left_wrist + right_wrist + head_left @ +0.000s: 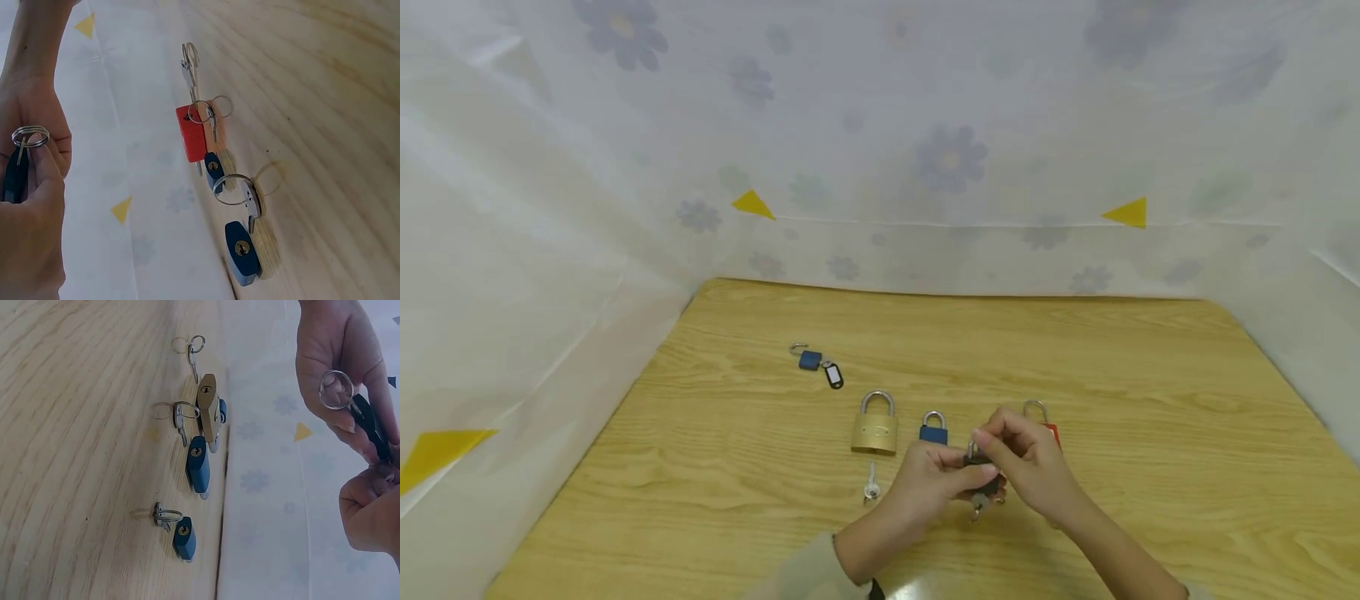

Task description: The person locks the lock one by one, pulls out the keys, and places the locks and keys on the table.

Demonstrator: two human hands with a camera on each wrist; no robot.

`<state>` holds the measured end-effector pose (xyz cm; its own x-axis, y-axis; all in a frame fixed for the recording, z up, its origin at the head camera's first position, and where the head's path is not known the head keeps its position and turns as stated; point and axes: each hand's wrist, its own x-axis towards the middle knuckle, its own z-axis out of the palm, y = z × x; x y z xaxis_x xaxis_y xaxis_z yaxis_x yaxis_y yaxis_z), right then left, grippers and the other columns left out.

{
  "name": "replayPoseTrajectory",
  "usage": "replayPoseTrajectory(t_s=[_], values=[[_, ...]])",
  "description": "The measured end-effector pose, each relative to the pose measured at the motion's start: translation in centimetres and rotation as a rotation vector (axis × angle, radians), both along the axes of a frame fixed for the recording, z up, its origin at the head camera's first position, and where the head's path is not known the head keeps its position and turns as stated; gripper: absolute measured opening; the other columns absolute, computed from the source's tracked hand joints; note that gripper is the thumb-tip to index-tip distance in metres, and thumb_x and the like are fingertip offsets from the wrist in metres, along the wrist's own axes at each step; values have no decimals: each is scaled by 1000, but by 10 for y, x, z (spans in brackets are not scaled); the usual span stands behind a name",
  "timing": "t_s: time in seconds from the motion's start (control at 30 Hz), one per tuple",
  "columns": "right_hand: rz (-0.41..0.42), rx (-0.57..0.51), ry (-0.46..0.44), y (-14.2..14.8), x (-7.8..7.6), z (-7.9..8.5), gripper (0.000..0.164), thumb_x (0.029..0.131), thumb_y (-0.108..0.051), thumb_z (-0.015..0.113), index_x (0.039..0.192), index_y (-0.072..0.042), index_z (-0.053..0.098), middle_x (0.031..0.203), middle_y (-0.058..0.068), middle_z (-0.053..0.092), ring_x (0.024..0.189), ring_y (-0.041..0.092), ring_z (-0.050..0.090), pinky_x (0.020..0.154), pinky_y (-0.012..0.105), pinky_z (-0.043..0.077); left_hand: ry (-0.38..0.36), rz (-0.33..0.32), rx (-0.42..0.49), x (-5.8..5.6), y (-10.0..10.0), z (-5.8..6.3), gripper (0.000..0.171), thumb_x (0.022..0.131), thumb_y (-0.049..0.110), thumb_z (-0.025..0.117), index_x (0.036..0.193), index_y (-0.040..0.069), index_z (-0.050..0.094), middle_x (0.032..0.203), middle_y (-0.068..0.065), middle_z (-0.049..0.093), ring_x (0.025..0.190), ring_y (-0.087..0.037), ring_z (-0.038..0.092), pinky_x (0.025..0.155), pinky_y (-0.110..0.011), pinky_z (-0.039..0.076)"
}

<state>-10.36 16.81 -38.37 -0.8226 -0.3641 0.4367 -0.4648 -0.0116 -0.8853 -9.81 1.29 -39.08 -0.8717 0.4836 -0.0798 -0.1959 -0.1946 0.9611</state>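
My left hand (925,483) grips a dark padlock (981,479), thumb across its front. A key (980,502) with a ring sticks out of its lower end, and the ring (336,389) also shows in the right wrist view. At the top, the fingertips of my right hand (1033,467) pinch the padlock beside its shackle (972,448). Just beyond my hands stand a blue padlock (933,435) and a red padlock (1056,435), the red one partly covered by my right hand. A smaller blue padlock (214,170), between those two, is hidden in the head view.
A brass padlock (874,433) lies left of my hands, with a key (871,483) in front of it. Farther back left, a blue padlock (810,360) has its shackle open and a black tag (833,376) attached. Ringed keys (251,199) lie before the other padlocks. Patterned sheeting (880,125) walls the wooden table (700,467).
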Motion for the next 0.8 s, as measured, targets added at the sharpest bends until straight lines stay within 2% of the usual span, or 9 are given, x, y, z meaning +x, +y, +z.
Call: replayPoseTrajectory(t_s=[0.2,0.33,0.47,0.57,0.8], values=[[94,-7,62,2,-3,2,13,91,11,44,82,5,49,76,-12,59,55,0,52,38,24,44,28,-22,-10,-1,-2,2,25,85,3,64,100,-17,62,95,-37,61,76,-16,70,71,-26,58],[163,6,66,3,-5,3,14,92,12,43,81,4,48,76,-8,59,55,2,53,38,23,45,39,-35,-15,-2,-4,4,25,85,3,64,99,-18,62,95,-38,60,78,-20,71,73,-28,58],[182,22,54,1,-7,1,15,92,12,43,79,4,47,68,5,57,55,1,53,37,24,45,16,-26,-27,-1,-7,4,24,84,1,63,100,-17,62,95,-37,61,77,-18,71,72,-27,58],[148,35,37,0,-6,1,15,91,11,44,79,3,47,66,8,55,54,0,52,36,25,45,-2,-17,-31,-1,-7,3,24,84,1,63,100,-17,62,96,-36,61,77,-17,71,72,-27,58],[-25,138,-75,-1,0,2,12,93,0,49,82,0,53,67,-12,54,53,-1,48,39,24,44,-30,-17,-58,-2,-8,1,24,85,4,64,99,-16,64,94,-34,63,77,-18,71,73,-27,58]])
